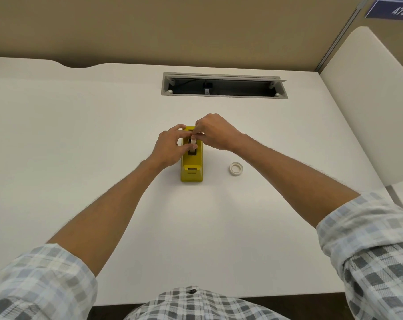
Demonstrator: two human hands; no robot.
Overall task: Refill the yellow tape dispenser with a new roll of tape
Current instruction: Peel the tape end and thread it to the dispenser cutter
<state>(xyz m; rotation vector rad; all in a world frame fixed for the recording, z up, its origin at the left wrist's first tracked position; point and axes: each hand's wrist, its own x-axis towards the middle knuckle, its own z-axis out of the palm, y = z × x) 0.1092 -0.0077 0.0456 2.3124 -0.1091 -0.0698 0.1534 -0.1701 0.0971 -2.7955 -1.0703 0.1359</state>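
Fingers [191, 147] of both hands are pinching a white tape piece in the yellow tape dispenser's [191, 168] slot, left hand [170, 146] and right hand [215, 132] flanking it on the counter [80, 135]. Right of the dispenser, a tape roll [236, 168] is lying flat.

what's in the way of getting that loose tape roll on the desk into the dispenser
The slot of the yellow dispenser is not free: a white piece sits in it, and both the left hand and right hand have their grip there. The loose tape roll lies flat to the dispenser's right, with bare desk between them.
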